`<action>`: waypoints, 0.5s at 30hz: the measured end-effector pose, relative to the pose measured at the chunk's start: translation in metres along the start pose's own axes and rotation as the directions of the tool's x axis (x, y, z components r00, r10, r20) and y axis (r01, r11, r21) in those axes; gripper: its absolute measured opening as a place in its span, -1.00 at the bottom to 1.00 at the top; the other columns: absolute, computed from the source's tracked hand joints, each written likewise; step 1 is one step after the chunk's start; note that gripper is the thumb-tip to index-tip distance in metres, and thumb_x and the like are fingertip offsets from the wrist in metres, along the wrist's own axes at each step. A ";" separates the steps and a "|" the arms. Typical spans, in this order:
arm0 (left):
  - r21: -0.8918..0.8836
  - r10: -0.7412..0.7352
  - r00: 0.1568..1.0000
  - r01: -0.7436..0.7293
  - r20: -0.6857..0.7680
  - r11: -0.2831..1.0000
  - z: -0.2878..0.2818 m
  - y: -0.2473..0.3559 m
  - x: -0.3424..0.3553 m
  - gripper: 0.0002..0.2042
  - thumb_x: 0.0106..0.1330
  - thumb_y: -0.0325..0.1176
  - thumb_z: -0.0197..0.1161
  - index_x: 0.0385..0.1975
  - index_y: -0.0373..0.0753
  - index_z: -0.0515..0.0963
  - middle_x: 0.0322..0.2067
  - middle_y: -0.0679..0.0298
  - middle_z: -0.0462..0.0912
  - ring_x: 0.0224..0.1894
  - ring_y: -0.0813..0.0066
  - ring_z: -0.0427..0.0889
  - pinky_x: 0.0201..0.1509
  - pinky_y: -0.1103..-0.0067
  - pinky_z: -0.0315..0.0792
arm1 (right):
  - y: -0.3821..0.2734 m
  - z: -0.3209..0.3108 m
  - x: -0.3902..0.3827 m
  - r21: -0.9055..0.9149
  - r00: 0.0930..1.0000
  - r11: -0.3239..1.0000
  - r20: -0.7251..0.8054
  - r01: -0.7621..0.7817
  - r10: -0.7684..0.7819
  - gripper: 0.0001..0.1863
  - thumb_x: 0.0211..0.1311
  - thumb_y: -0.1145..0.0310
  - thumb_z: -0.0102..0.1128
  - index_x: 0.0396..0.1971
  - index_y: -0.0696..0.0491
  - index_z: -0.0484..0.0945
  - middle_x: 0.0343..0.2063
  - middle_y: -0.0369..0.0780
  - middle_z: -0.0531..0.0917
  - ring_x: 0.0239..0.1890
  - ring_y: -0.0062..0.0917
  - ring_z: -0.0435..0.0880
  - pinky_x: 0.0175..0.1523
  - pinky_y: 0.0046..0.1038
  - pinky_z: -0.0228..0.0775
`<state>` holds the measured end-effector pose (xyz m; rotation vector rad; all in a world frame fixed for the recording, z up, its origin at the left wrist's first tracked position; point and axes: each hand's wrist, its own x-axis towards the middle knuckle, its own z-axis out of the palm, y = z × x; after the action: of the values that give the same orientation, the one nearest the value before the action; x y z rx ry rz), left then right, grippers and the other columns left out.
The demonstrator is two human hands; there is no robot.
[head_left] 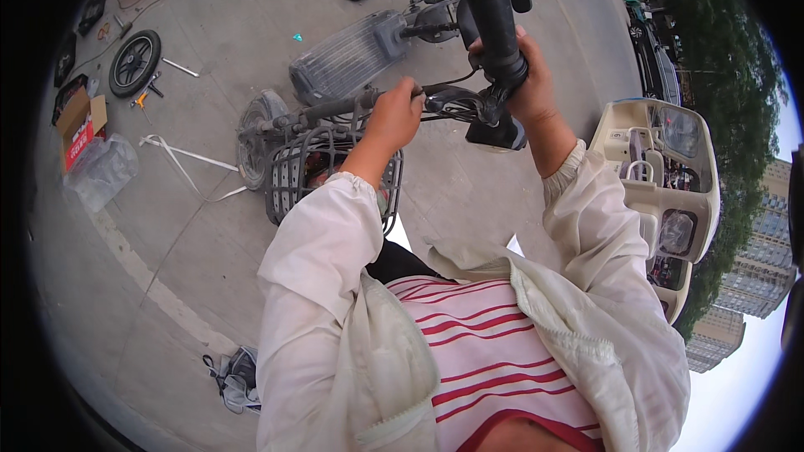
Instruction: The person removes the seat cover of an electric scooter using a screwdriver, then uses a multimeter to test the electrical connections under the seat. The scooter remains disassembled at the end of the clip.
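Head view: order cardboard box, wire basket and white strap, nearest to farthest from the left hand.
1. Wire basket: below and left of the left hand.
2. White strap: left of the basket.
3. Cardboard box: far left, beyond the strap.

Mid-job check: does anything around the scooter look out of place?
Yes. A loose wheel lies on the ground at upper left, fitted to nothing, with tools scattered beside it. A white strap trails untidily near the basket. The handlebar grip shows no clear damage.

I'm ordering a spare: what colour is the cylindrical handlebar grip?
The cylindrical handlebar grip is black; see the head view.
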<state>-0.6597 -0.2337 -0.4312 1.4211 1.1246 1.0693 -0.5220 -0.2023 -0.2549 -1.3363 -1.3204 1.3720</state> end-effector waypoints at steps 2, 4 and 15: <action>-0.114 -0.056 0.997 0.060 0.043 0.992 -0.004 0.000 -0.005 -0.83 0.33 -0.37 0.16 -0.23 -0.34 0.43 -0.41 -0.05 0.62 -0.29 -0.06 0.61 -0.22 0.33 0.44 | 0.000 -0.002 0.001 0.022 1.000 1.000 0.016 0.022 -0.022 -0.44 0.42 0.01 -0.26 -0.21 0.17 0.62 -0.35 -0.20 0.70 -0.29 -0.54 0.64 -0.02 -0.53 0.39; -0.224 -0.020 1.000 0.015 -0.018 0.975 0.000 -0.004 -0.011 -0.84 0.35 -0.37 0.14 -0.24 -0.34 0.42 -0.43 0.01 0.62 -0.34 0.05 0.62 -0.24 0.37 0.45 | 0.000 -0.005 0.001 0.068 0.999 0.997 0.028 0.028 -0.030 -0.44 0.41 0.01 -0.26 -0.21 0.18 0.62 -0.34 -0.19 0.70 -0.27 -0.53 0.64 -0.02 -0.52 0.39; -0.280 -0.068 0.985 0.020 -0.160 0.960 0.010 -0.004 -0.012 -0.83 0.36 -0.35 0.15 -0.22 -0.33 0.44 -0.51 0.15 0.55 -0.48 0.38 0.52 -0.33 0.49 0.41 | 0.002 -0.008 0.003 0.058 0.999 0.998 0.048 0.015 -0.018 -0.44 0.47 0.06 -0.33 -0.12 0.21 0.57 -0.29 -0.17 0.69 -0.27 -0.55 0.65 -0.01 -0.56 0.41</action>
<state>-0.6522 -0.2466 -0.4369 1.0962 1.0712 1.2795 -0.5139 -0.1985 -0.2567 -1.2584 -1.3115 1.4284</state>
